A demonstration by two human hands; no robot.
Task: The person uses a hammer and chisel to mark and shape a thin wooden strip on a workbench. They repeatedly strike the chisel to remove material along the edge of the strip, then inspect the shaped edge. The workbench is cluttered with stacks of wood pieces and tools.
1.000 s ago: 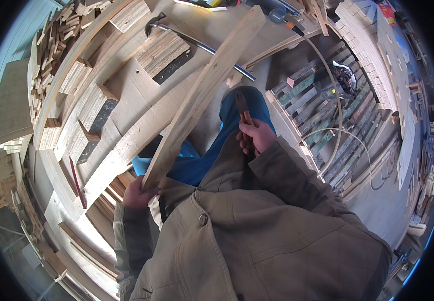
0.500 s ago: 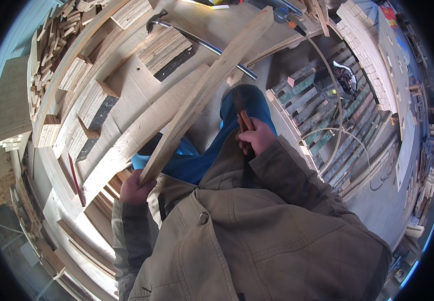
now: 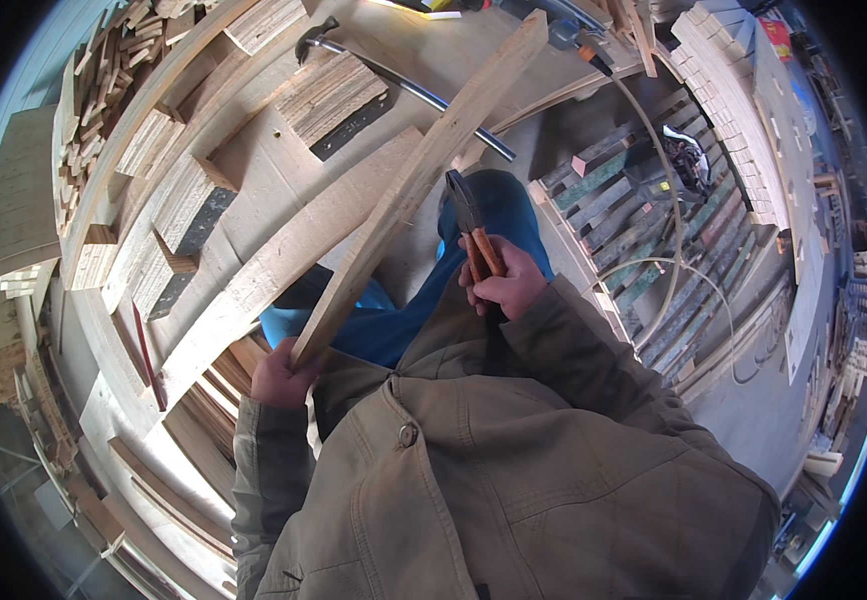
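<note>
My left hand (image 3: 281,376) is closed around the near end of a long wooden batten (image 3: 393,215), which slants away to the upper right across the workbench edge. In my right hand (image 3: 509,278) is a pair of pincers (image 3: 473,222) with orange-brown handles and a dark metal head. Their head points up and away, just to the right of the batten and apart from it. A claw hammer (image 3: 403,82) with a shiny metal shaft lies on the bench beyond, and the batten crosses over its shaft.
Wooden blocks (image 3: 333,100) stand on the bench (image 3: 253,190), with a red pencil (image 3: 143,345) at left. Scrap wood (image 3: 118,90) is piled at far left. To the right are a slatted pallet (image 3: 643,230), a pale hose (image 3: 675,200) and stacked boards (image 3: 728,110).
My right hand has turned the pincers, so their head has swung up and left toward the batten and shows more fully. My left hand and the batten's near end have shifted slightly right.
</note>
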